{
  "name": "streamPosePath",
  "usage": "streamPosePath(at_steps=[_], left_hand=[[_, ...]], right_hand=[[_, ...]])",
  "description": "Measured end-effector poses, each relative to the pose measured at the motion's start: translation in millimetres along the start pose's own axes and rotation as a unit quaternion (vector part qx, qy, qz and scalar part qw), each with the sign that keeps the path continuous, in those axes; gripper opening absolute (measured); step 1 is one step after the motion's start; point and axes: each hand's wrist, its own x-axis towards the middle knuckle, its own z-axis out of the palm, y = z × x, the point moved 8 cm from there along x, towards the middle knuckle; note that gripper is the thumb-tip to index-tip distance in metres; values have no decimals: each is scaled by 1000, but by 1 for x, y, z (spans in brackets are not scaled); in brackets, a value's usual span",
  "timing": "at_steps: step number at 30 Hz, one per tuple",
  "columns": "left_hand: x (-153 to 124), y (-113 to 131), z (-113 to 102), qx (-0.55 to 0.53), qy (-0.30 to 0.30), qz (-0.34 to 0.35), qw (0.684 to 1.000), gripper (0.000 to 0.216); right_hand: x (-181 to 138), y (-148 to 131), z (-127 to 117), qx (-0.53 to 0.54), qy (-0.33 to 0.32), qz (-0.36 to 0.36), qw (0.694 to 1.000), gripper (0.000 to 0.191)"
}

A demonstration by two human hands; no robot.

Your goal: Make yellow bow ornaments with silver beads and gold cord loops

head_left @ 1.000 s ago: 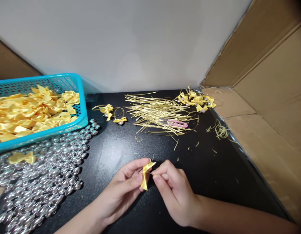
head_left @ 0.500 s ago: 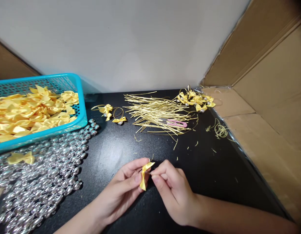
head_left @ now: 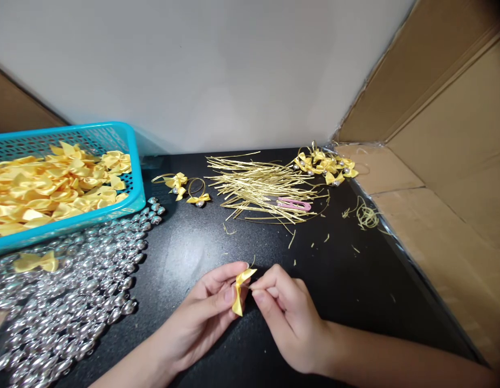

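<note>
Black table (head_left: 347, 280), upright bow (head_left: 239, 291) between hands (head_left: 250, 310)

No legible text, labels, brand marks, numbers or signs in view. Checked: cardboard panels (head_left: 447, 134) along the right edge of the worktop, plain brown, no print. Blue basket (head_left: 133, 161) at the back left corner, no marking on its wall. Pink clip (head_left: 294, 204) among the gold strands, unmarked. Wall behind the worktop, blank.
</note>
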Motion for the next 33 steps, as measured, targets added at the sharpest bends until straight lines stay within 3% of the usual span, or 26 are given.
streamPosePath(at_steps=[26, 33], left_hand=[[1, -1, -2, 61, 23, -6, 998, 29], [1, -1, -8, 52, 48, -10, 997, 29]], right_hand=[[6, -4, -1, 0, -7, -36, 999, 16], [4, 4, 1, 24, -19, 2, 1000, 12]])
